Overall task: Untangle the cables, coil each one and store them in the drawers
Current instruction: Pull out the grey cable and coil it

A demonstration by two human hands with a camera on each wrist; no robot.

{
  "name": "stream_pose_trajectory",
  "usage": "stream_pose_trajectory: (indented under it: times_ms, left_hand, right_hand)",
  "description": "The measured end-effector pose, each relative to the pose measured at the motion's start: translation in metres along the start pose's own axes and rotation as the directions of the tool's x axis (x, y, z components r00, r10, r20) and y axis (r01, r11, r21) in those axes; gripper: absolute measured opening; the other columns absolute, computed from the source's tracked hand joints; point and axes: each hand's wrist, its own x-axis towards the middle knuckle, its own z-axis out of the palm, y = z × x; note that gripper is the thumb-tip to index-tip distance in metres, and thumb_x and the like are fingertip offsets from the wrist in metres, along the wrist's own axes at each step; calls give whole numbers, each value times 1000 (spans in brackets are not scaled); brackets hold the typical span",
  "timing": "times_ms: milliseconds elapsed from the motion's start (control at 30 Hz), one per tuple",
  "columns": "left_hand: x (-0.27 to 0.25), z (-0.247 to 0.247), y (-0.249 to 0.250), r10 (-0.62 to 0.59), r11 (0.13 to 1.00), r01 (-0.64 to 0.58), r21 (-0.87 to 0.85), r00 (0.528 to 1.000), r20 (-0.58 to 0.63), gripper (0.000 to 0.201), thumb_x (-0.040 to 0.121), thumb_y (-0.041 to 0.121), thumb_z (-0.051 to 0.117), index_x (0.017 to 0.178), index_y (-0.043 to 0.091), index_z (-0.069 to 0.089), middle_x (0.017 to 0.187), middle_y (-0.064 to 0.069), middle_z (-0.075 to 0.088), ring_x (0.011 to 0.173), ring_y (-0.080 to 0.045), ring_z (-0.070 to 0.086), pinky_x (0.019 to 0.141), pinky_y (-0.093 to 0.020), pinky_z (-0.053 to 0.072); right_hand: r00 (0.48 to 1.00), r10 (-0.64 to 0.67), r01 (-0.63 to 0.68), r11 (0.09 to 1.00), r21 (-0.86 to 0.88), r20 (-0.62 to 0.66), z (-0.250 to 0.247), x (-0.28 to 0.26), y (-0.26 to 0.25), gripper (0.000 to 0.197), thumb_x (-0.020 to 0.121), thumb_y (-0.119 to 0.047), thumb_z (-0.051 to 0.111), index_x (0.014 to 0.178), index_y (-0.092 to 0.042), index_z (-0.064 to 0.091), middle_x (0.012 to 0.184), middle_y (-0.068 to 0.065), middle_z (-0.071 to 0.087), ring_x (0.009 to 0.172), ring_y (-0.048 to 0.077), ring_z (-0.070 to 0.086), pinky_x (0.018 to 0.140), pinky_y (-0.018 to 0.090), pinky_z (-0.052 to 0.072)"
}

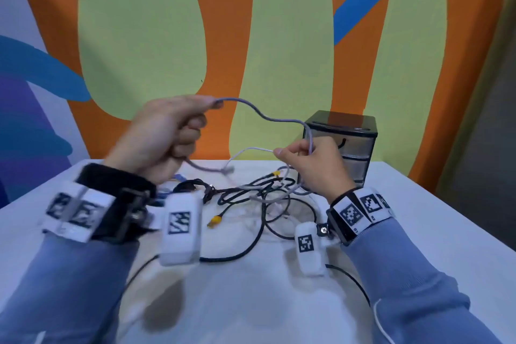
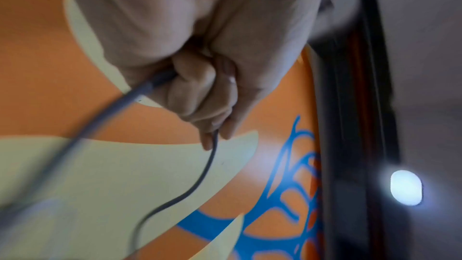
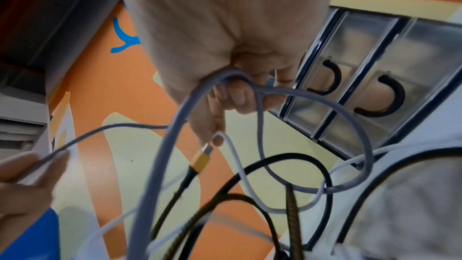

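Early days: your left hand (image 1: 164,131) is clenched round the grey cable (image 1: 268,117), lifted above the tangle (image 1: 251,195), while your right hand (image 1: 310,165) pinches that cable and a thin white one (image 1: 248,151). Nothing coiled yet, and the drawers (image 1: 349,148) just behind the tangle look closed.

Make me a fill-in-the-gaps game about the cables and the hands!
1. Both hands hold the same pale ____ cable.
2. The black braided cable on the white table has a ____ plug.
3. The small black drawer unit stands behind the ____ hand.
4. Its clear drawers are all ____.

Missing words: grey; yellow; right; closed
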Motion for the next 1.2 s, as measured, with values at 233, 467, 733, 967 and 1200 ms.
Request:
stream_pose_trajectory:
  times_ms: [233,467,733,967,1200]
  left_hand:
    - [-5,-43,18,-36,991,41,128,999,-36,17,97,19,66,99,6,76,68,1,54,41,-4,36,34,-13,24]
    - [-9,-7,3,226,772,-251,584,967,118,39,85,17,79,118,38,76,127,12,73,121,0,64,113,-38,48]
    - [-15,42,-25,339,422,-590,688,807,484,41,94,54,73,133,44,68,119,17,68,115,0,60,100,-33,47]
    - [-9,41,-27,644,303,-638,707,684,342,16,100,37,71,96,24,79,78,6,58,71,-14,51,66,-32,38]
    - [-15,29,-2,811,551,-684,478,573,-116,14,105,26,68,98,14,69,66,-18,32,62,-17,29,57,-26,26]
  right_hand:
    - [996,-37,25,987,-160,-77,-12,3,1,30,92,-40,78,76,-14,76,68,6,65,64,23,59,67,40,54]
    - [978,-199,205,964,-167,57,0,-8,-9,25,87,-43,83,70,-24,77,47,-10,28,47,11,28,57,30,35]
    - [895,-397,418,905,-75,200,10,-12,-16,18,81,-27,81,72,-12,76,69,-2,70,67,24,67,61,48,57]
    - [905,-370,396,913,-98,209,4,-11,-16,26,81,-29,89,81,-44,68,69,-10,53,64,8,50,61,21,39]
    - [984,-179,174,954,-244,2,-3,-3,-9,31,94,-55,67,117,-36,74,110,-14,69,116,10,61,101,46,52]
